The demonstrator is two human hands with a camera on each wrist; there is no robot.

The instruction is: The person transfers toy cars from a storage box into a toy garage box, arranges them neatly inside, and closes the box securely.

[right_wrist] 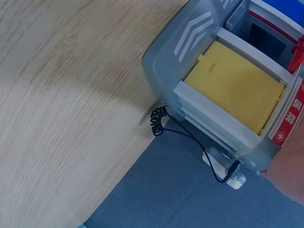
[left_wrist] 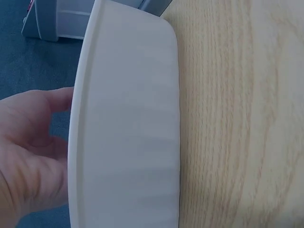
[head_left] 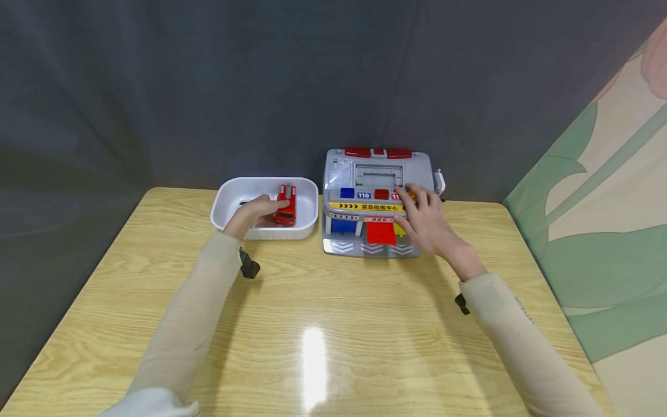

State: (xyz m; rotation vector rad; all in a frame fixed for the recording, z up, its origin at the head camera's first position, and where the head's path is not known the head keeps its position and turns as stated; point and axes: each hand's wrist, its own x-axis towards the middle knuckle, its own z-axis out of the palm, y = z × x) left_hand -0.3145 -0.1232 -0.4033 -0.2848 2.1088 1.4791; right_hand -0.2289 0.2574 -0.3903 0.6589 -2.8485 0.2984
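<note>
In the head view my left hand (head_left: 256, 209) reaches into a white plastic tub (head_left: 221, 223) and holds a red toy fire truck (head_left: 286, 215), thumb across its side. The tub wall hides the truck in the left wrist view. My right hand (head_left: 428, 225) rests on the front right of a grey toy emergency station (head_left: 339, 174), fingers spread over the roof buttons and thumb near the front sign. Beside the thumb, a red garage door (head_left: 381, 233) sticks out, swung up. The yellow door (right_wrist: 237, 85) is down in the right wrist view.
The wooden table (head_left: 333, 313) carries both tub and station side by side at its back edge, against a dark curtain (head_left: 260, 87). A coiled black cord (right_wrist: 159, 121) runs to a small white handset (right_wrist: 221, 171) on the station's side. A patterned panel (head_left: 615, 231) stands at right.
</note>
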